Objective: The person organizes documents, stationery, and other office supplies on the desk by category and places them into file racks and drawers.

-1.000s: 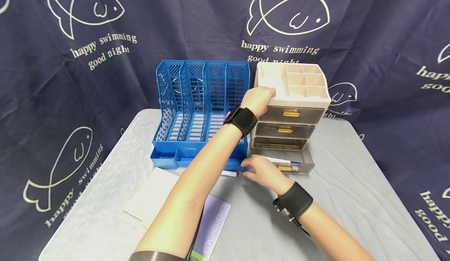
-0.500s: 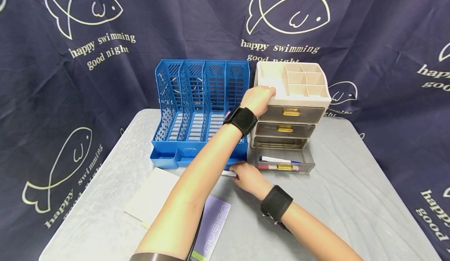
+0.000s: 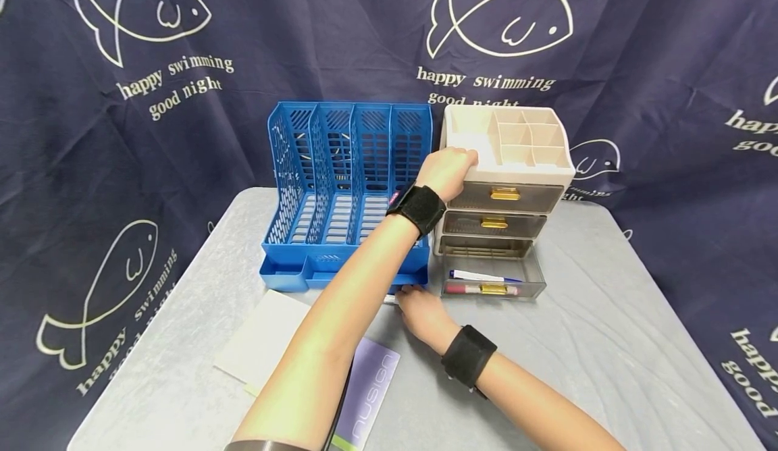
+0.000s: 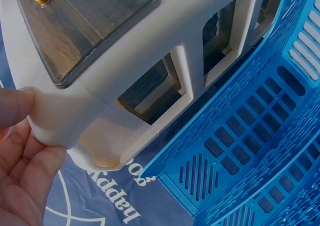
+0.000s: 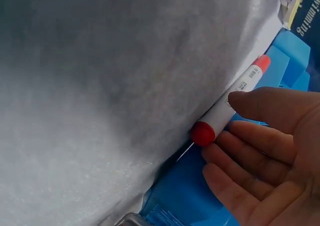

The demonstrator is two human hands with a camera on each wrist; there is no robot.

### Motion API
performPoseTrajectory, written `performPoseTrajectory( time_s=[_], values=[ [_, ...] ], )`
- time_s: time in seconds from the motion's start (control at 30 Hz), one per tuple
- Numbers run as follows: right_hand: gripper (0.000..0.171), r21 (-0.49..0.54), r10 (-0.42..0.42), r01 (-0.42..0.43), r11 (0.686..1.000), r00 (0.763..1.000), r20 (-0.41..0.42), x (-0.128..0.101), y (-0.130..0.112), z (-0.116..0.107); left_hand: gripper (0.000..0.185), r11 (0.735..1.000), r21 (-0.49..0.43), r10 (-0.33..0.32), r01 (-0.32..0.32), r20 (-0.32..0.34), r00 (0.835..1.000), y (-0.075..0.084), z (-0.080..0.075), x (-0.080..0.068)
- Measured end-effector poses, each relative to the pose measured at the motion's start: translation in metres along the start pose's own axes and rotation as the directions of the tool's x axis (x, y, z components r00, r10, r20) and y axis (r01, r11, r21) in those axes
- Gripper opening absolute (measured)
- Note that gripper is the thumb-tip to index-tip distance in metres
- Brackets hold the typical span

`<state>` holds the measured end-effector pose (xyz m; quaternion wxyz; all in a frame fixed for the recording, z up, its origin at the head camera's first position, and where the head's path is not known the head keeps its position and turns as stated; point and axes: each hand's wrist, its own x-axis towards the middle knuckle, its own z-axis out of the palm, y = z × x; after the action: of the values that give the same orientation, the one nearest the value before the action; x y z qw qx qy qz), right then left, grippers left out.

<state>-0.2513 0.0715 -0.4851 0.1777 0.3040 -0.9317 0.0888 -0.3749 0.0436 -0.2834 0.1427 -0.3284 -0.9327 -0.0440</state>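
In the head view my left hand grips the upper left front edge of a cream desktop drawer organizer. The left wrist view shows the thumb and curled fingers around that rounded rim. My right hand is low at the front of the blue file rack. In the right wrist view it pinches a white marker with red ends, thumb on one side and fingers on the other. The marker lies along the rack's front base. From the head view, my left forearm and right fingers hide most of it.
The organizer's bottom drawer is pulled out, holding a blue-and-white marker and a pink-ended one. A pale notebook and a purple booklet lie at the front left, partly under my left forearm.
My right hand has moved left from in front of the pulled-out drawer to the red-ended marker and taken hold of it. My left hand stays on the organizer.
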Motion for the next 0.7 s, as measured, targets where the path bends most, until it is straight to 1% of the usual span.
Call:
performPoseTrajectory(
  time_s=[0.07, 0.27, 0.4, 0.53, 0.7],
  values=[
    [0.012, -0.016, 0.007, -0.008, 1.0, 1.0, -0.012, -0.001, -0.001, 0.002, 0.037, 1.0, 0.0, 0.003, -0.003, 0.002, 1.0, 0.0, 0.0, 0.0],
    [0.011, -0.113, 0.023, -0.025, 0.993, 1.0, -0.02, 0.0, -0.006, 0.005, 0.037, 1.0, 0.008, -0.002, 0.002, 0.003, 1.0, 0.001, 0.0, 0.001],
    [0.01, -0.159, 0.005, -0.014, 0.987, 0.998, -0.061, 0.002, -0.01, 0.005, 0.037, 1.0, 0.006, 0.001, -0.001, -0.001, 1.0, 0.0, 0.0, 0.001],
    [0.01, -0.164, -0.019, 0.003, 0.986, 0.995, -0.098, 0.003, -0.011, 0.007, 0.036, 1.0, 0.008, 0.003, -0.003, -0.006, 1.0, 0.0, 0.0, 0.001],
    [0.011, -0.111, -0.008, 0.001, 0.994, 0.998, -0.059, 0.005, -0.009, 0.009, 0.036, 1.0, 0.012, 0.007, -0.007, -0.008, 1.0, 0.0, 0.001, 0.001]
  ],
)
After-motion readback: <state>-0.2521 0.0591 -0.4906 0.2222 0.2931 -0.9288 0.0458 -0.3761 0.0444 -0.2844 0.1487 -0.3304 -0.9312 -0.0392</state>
